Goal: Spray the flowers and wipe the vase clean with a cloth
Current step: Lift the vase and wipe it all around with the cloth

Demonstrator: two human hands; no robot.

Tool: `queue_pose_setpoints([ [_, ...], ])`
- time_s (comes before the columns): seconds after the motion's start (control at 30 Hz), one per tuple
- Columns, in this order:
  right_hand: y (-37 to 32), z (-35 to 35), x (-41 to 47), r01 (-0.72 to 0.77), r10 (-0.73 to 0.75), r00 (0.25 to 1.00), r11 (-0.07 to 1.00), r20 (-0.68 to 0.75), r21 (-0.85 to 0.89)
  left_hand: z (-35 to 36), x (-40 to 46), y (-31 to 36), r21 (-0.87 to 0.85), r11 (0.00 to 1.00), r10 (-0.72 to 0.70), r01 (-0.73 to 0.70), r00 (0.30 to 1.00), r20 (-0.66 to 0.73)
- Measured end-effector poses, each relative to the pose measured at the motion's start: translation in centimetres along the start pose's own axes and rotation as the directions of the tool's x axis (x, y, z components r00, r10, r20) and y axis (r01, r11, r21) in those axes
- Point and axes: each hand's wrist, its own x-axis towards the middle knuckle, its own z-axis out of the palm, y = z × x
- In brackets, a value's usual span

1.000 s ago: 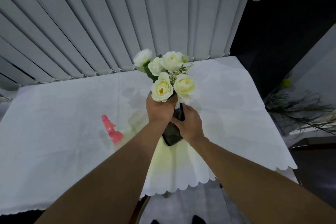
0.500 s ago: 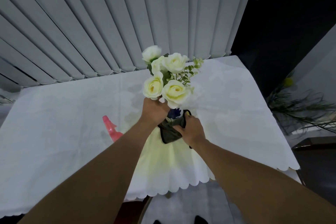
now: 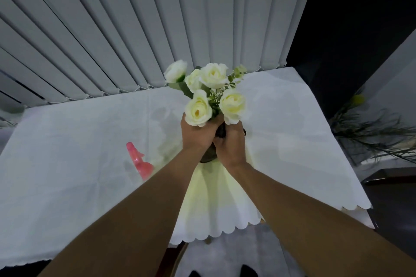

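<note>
A bunch of cream-white roses stands in a vase over the middle of the white-clothed table. My left hand is closed around the vase's neck, just under the blooms. My right hand presses a dark cloth against the vase's right side. The two hands touch each other. Hands and cloth hide almost the whole vase. A pink spray bottle lies on the table to the left of my left forearm.
Grey vertical blinds hang right behind the table's far edge. To the right, past the table, dry grassy stems lie against a dark area. The tablecloth's scalloped hem marks the near edge.
The bouquet has turned and tilted, so the blooms face differently. My right hand has slid up the vase with the cloth and now meets my left hand; less of the dark cloth shows.
</note>
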Motion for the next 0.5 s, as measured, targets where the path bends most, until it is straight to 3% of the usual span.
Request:
queue_pose_setpoints([
  [0.1, 2.1, 0.1, -0.7, -0.076, 0.079, 0.994, 0.997, 0.078, -0.033, -0.7, 0.2, -0.6, 0.014, 1.0, 0.002, -0.003, 0.997, 0.072],
  [0.27, 5.9, -0.2, -1.9, -0.178, 0.249, 0.937, 0.944, 0.244, -0.278, -1.6, 0.2, -1.2, -0.005, 0.995, 0.095, -0.096, 0.979, 0.18],
  [0.37, 6.3, -0.4, -1.8, -0.198, 0.291, 0.917, 0.925, 0.272, -0.323, -1.5, 0.1, -0.8, 0.023, 1.0, 0.018, -0.022, 0.988, 0.153],
  [0.5, 5.1, -0.6, -1.2, -0.156, 0.215, 0.95, 0.955, 0.227, -0.252, -1.1, -0.5, -0.4, 0.006, 0.998, 0.069, -0.069, 0.994, 0.082],
])
